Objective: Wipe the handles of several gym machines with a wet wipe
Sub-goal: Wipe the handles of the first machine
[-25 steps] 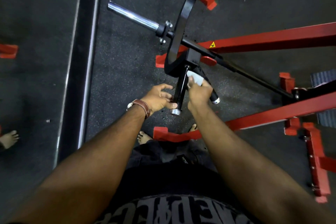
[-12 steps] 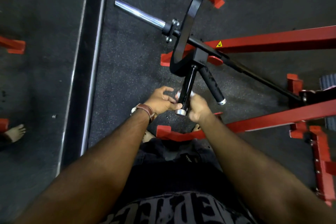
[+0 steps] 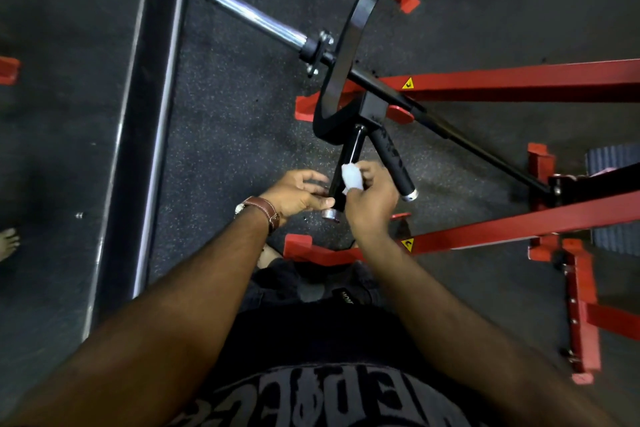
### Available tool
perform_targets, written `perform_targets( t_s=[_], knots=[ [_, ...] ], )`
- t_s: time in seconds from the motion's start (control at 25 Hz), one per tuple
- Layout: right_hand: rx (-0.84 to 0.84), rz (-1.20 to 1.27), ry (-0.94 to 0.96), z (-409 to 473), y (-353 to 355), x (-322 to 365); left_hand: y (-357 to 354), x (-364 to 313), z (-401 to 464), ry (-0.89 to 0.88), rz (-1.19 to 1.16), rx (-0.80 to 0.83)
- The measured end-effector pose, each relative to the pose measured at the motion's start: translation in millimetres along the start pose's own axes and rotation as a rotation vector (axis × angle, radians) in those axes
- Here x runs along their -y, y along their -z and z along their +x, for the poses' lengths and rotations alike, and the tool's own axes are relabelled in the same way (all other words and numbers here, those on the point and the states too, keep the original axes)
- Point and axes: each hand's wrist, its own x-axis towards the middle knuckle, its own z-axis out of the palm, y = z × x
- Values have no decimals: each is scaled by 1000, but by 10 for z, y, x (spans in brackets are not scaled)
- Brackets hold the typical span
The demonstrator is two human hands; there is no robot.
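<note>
Two black handles hang from the black lever arm of a red-framed gym machine. The near handle ends in a silver cap. My right hand pinches a white wet wipe and presses it against this handle's right side. My left hand, with a brown watch strap on its wrist, holds the handle's lower end from the left, fingertips just above the cap. The second handle slants free to the right, untouched.
A chrome weight peg juts out to the upper left. Red frame beams run right and across below my hands. A dark metal rail runs down the left floor. A bare foot shows at the left edge.
My right hand has slid the wipe up the near handle from beside the silver cap. My left hand stays at the handle's lower end.
</note>
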Motion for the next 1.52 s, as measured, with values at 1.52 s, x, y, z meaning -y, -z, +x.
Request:
perform_targets(
  t_s=[1.52],
  knots=[
    [-65, 192, -338, 6, -8, 117, -8, -171, -58, -37, 383, -24]
  ],
)
